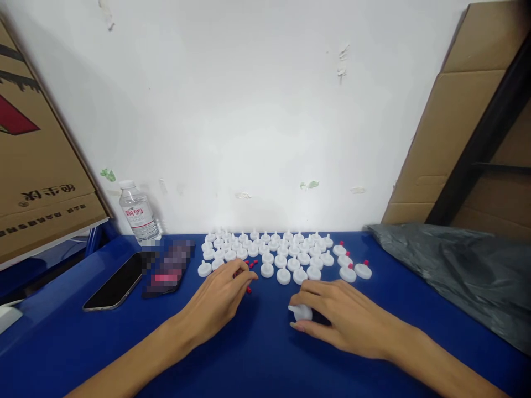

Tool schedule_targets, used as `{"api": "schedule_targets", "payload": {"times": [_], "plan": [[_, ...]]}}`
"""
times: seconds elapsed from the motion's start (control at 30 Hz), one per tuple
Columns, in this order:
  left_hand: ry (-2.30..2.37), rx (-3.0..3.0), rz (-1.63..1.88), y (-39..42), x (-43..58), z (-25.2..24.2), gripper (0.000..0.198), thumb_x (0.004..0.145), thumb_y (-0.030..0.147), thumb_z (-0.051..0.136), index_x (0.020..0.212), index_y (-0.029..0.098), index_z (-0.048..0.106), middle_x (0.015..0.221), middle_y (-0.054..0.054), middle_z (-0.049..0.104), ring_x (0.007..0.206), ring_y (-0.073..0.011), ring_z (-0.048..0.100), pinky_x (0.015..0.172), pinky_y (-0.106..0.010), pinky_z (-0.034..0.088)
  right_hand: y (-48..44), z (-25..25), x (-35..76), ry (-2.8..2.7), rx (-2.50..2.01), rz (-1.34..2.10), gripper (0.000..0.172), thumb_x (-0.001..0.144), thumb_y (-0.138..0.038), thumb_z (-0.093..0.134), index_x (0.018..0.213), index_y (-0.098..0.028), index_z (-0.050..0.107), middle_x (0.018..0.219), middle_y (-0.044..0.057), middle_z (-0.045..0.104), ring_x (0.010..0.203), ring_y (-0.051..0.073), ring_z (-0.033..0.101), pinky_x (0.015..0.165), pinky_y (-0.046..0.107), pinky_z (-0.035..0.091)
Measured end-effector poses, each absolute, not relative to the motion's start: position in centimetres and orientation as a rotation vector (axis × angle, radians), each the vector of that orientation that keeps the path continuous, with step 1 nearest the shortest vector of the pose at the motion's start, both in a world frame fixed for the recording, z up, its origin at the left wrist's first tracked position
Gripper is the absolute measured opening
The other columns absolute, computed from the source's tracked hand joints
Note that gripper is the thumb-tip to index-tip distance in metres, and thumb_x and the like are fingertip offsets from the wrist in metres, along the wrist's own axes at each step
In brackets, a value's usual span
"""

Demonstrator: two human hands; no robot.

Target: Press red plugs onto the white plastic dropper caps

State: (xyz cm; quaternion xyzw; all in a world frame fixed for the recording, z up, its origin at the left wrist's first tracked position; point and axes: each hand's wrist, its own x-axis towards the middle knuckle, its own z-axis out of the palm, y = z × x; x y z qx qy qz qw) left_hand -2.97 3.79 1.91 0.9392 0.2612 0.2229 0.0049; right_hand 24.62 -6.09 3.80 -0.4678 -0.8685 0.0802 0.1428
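Observation:
My right hand (332,315) is closed around a white nozzle cap (302,312), which lies tilted with its thin spout pointing left. Over a small scatter of red tips (251,265) is my left hand (226,287), its fingers pinched together. Whatever is between those fingertips, if anything, is hidden. One red tip (249,289) lies just below them. Behind both hands, many white nozzle caps (284,276) stand spout up in close rows. Several caps with red tips on their spouts (363,270) form a group at the right of the rows.
On the blue table (265,359), a black phone (114,282) and a dark, partly blurred packet (166,271) lie at left. A water bottle (139,214) stands by the wall. Grey plastic sheeting (452,271) covers the right side. Cardboard (45,160) stands at left.

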Motion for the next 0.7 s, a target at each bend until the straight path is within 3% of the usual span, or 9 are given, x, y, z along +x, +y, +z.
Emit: {"api": "schedule_targets", "payload": {"times": [0.2,0.33,0.53,0.7], "plan": [[0.724,2.952,0.825,3.4,-2.7,2.0,0.029,0.106,0.014,0.038,0.123,0.022,0.062,0.108,-0.008,0.062,0.088,-0.0181,0.063,0.073,-0.028,0.054,-6.3,3.7,24.4,-2.508,-1.368,0.172,0.033,0.103,-0.05,0.056,0.129,-0.029,0.062,0.108,0.002,0.066,0.085,0.022,0.069,0.07,0.032,0.046],[0.663,2.95,0.885,3.0,-2.6,2.0,0.026,0.107,0.017,0.04,0.12,0.022,0.062,0.105,-0.007,0.064,0.087,-0.0174,0.063,0.073,-0.028,0.054,-6.3,3.6,24.3,-2.49,-1.358,0.205,0.028,0.102,-0.049,0.059,0.121,-0.028,0.063,0.111,0.001,0.066,0.085,0.021,0.068,0.071,0.032,0.046],[0.619,2.903,0.857,2.3,-2.5,1.9,0.018,0.108,0.022,0.046,0.114,0.022,0.063,0.101,-0.004,0.069,0.088,-0.0175,0.066,0.078,-0.03,0.054,-6.0,3.2,24.4,-2.479,-1.34,0.173,0.03,0.1,-0.043,0.065,0.125,-0.026,0.062,0.107,0.0,0.072,0.094,0.023,0.07,0.077,0.033,0.048],[0.541,2.812,0.939,1.7,-2.1,1.7,0.019,0.106,0.019,0.051,0.121,0.024,0.063,0.103,-0.002,0.071,0.089,-0.0154,0.068,0.08,-0.027,0.054,-6.0,2.8,24.4,-2.438,-1.304,0.08,0.035,0.101,-0.049,0.062,0.128,-0.025,0.062,0.108,0.002,0.072,0.095,0.024,0.07,0.075,0.032,0.048]]}}
